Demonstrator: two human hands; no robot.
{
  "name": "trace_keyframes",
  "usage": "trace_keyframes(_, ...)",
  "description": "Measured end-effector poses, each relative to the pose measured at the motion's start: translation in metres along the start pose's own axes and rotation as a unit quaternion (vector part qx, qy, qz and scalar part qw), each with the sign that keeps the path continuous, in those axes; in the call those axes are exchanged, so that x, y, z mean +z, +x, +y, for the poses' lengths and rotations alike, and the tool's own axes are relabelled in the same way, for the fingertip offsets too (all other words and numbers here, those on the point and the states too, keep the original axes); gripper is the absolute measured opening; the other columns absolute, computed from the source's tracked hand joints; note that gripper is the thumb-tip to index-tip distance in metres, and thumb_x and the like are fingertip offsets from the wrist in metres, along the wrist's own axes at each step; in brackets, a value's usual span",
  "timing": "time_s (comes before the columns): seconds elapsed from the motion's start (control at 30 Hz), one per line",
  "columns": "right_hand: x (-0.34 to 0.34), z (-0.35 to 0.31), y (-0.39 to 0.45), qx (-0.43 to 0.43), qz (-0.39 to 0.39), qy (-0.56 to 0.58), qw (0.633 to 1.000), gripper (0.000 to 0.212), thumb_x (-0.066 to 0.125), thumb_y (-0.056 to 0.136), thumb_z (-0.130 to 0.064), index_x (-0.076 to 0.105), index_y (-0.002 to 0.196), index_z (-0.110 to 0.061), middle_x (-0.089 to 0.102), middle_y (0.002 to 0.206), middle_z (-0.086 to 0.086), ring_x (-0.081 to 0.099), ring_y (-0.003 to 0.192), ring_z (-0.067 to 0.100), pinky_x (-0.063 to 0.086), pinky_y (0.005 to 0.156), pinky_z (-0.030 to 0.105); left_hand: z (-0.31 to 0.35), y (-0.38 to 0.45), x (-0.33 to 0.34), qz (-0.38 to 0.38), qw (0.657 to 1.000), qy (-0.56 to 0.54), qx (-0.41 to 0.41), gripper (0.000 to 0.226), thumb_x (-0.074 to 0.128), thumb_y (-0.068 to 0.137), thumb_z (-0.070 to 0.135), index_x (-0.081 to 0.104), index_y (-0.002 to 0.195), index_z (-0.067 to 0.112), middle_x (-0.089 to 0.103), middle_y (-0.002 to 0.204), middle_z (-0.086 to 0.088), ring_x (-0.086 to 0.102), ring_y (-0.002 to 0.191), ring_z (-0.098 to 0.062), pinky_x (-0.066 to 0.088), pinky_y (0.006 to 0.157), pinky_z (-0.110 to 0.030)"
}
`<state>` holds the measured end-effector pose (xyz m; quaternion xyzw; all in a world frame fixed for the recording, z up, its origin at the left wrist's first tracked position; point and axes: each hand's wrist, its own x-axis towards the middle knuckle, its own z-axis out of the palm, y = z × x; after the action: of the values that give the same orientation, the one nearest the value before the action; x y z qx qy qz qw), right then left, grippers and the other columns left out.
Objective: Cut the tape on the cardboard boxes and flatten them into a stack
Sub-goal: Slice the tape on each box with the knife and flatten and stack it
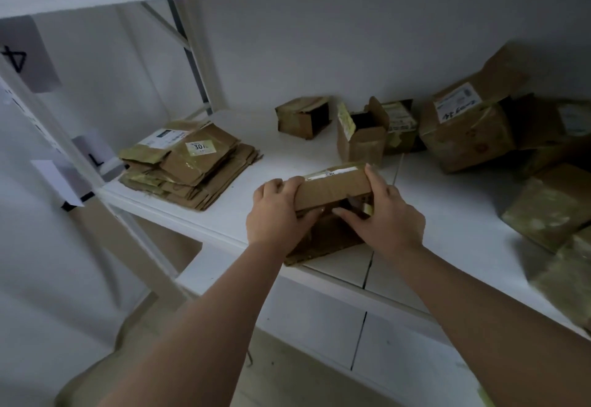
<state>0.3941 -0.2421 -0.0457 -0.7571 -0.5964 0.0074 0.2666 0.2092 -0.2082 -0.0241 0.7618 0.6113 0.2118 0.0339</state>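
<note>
A small brown cardboard box (332,187) lies near the front edge of the white shelf (447,214), its open end facing me. My left hand (276,211) grips its left end, fingers curled over the top edge. My right hand (383,214) grips its right end, thumb reaching into the opening. A stack of flattened boxes (188,166) lies at the left of the shelf. I see no cutting tool in either hand.
Several unflattened boxes stand along the back and right: a small open box (303,116), another open box (363,136), a large labelled box (467,125), and taped boxes (556,205) at the right edge. A shelf upright (64,147) stands at left; another shelf hangs overhead.
</note>
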Motion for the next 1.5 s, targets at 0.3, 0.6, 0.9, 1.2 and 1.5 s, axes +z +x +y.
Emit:
trace_keyframes(0.3, -0.004, -0.001, -0.002, 0.008, -0.019, 0.055, 0.998, 0.084, 0.061, 0.082, -0.04, 0.01, 0.149, -0.039, 0.052, 0.121, 0.004, 0.057, 0.096, 0.024, 0.042, 0.066, 0.028, -0.001, -0.001, -0.005, -0.048, 0.998, 0.015, 0.032, 0.075, 0.058, 0.078, 0.052, 0.026, 0.144, 0.038, 0.03, 0.144, -0.001, 0.017, 0.139, -0.026, 0.047, 0.093, -0.044)
trace_keyframes(0.6, -0.045, 0.017, 0.0, -0.03, -0.163, 0.099, 0.981, 0.098, 0.057, 0.082, -0.017, -0.012, 0.142, -0.054, 0.057, 0.085, -0.001, 0.057, 0.073, 0.019, 0.049, 0.061, 0.034, -0.01, 0.004, -0.046, -0.212, 0.961, 0.139, 0.114, 0.117, 0.067, 0.072, 0.057, -0.017, 0.15, 0.032, -0.015, 0.159, -0.007, -0.02, 0.145, -0.032, 0.011, 0.115, -0.059)
trace_keyframes(0.9, -0.058, 0.009, -0.015, -0.062, -0.157, 0.036, 0.985, 0.075, 0.057, 0.082, -0.025, 0.019, 0.144, -0.043, 0.061, 0.106, -0.001, 0.057, 0.092, 0.025, 0.039, 0.068, 0.026, -0.03, -0.008, -0.079, -0.122, 0.95, 0.229, 0.174, 0.115, 0.079, 0.071, 0.04, -0.003, 0.151, 0.027, 0.001, 0.16, -0.003, -0.012, 0.148, -0.024, 0.013, 0.117, -0.053)
trace_keyframes(1.2, -0.048, -0.009, -0.025, -0.092, -0.156, 0.007, 0.983, 0.076, 0.054, 0.086, -0.021, 0.017, 0.145, -0.05, 0.061, 0.119, 0.0, 0.057, 0.102, 0.023, 0.042, 0.073, 0.027, -0.056, -0.026, -0.082, -0.093, 0.963, 0.204, 0.151, 0.059, 0.069, 0.084, 0.024, 0.039, 0.135, 0.028, 0.044, 0.141, 0.0, 0.029, 0.14, -0.022, 0.01, 0.118, -0.045)
trace_keyframes(1.5, -0.048, -0.004, -0.025, 0.023, 0.039, 0.093, 0.995, 0.065, 0.059, 0.084, -0.031, 0.032, 0.142, -0.04, 0.064, 0.118, 0.0, 0.062, 0.095, 0.029, 0.046, 0.072, 0.032, -0.043, -0.028, -0.066, -0.078, 0.975, 0.071, 0.197, 0.046, 0.062, 0.088, 0.019, 0.054, 0.134, 0.023, 0.059, 0.125, -0.002, 0.047, 0.115, -0.023, 0.043, 0.096, -0.036)
